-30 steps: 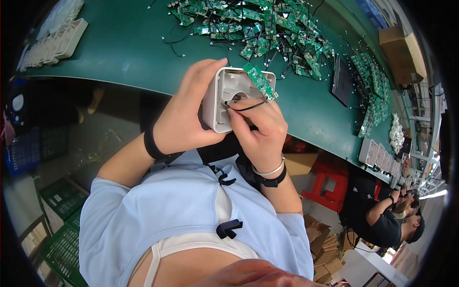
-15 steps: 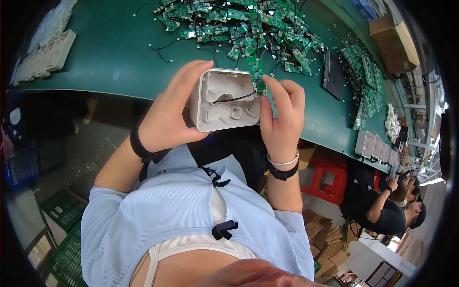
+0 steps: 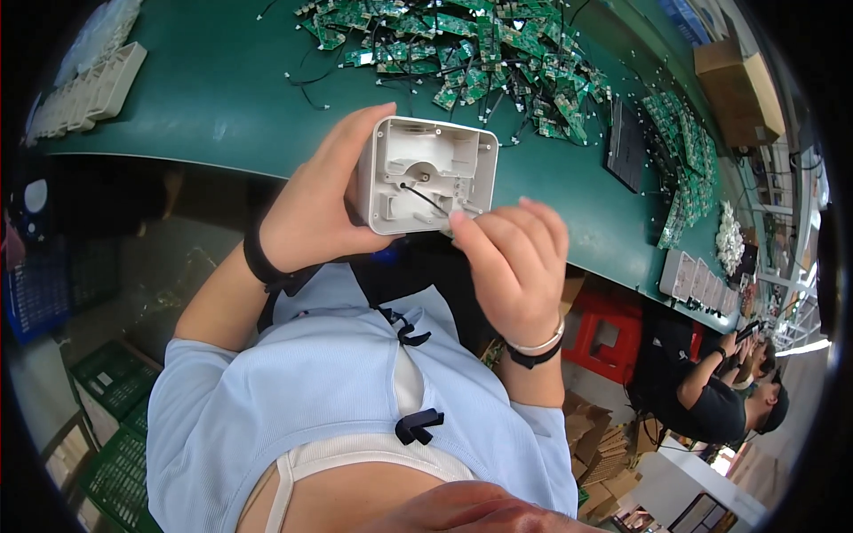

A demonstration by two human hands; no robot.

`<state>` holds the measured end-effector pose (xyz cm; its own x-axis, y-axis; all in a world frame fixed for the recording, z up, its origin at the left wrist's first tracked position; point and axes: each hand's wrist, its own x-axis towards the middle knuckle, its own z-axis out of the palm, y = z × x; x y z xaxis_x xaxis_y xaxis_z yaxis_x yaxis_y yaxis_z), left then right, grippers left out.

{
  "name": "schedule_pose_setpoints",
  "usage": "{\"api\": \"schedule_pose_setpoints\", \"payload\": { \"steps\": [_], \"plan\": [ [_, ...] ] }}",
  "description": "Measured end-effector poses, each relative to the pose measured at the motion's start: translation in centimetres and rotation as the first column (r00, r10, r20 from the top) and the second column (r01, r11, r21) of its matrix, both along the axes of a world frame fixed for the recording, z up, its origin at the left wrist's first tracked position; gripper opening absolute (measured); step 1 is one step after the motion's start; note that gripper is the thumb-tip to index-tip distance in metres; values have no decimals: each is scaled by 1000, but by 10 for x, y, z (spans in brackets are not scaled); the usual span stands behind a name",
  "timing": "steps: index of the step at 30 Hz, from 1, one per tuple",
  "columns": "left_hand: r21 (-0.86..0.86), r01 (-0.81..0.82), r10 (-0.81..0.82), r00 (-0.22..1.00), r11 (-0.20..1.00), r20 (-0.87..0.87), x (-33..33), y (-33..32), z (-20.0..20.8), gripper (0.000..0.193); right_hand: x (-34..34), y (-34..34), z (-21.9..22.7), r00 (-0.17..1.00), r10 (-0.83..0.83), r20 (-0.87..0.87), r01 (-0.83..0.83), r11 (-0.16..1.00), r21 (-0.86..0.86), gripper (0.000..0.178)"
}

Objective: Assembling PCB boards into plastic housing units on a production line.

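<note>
L hand (image 3: 324,200) is wrapped round the left side of a white plastic box (image 3: 444,153), thumb along the lower edge, fingers up the far side: firm hold, hand only part open. R hand (image 3: 520,262) is at the box's lower right corner, fingers curled, thumb & fingertips close tog.; it's blurred, so can't tell what exactly they've got, if anything. Box is held up in front of the wearer's middle, open side up, slightly tilted. A thin black wire (image 3: 425,200) runs from a small hole in its floor diag. to the R fingertips. Dark wristband (image 3: 258,258) on L wrist; pale bangle (image 3: 538,345) plus a dark band on R.

Wearer's top (image 3: 338,391) is lt blue w/ dark bows. Just past the box, on the green table (image 3: 213,98), there's a big messy heap of circuit boards (image 3: 498,62), black leads poking out. Right of that, a flat black piece (image 3: 625,147), then a second batch of boards (image 3: 684,160) in a curved row. White trays (image 3: 93,93) at far left of table. Red stool (image 3: 606,338) below, to the right; further off, a co-worker (image 3: 715,413) in a black shirt & cap. Cardboard carton (image 3: 739,93) top right.
</note>
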<state>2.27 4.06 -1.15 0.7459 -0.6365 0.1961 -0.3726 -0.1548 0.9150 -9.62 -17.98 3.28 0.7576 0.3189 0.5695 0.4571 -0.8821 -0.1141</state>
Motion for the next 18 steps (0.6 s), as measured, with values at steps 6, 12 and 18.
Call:
{"api": "schedule_pose_setpoints", "payload": {
  "steps": [6,12,18],
  "plan": [
    [33,-24,26,998,999,-51,-1,4,0,105,-4,18,-24,993,89,-73,-68,964,257,25],
    [23,-36,38,991,999,-125,-1,6,-3,106,3,26,-34,985,138,-102,-84,908,411,24],
    [55,-6,20,964,998,-264,-5,1,3,109,5,25,-47,989,99,-110,-31,866,500,24]
  ]
}}
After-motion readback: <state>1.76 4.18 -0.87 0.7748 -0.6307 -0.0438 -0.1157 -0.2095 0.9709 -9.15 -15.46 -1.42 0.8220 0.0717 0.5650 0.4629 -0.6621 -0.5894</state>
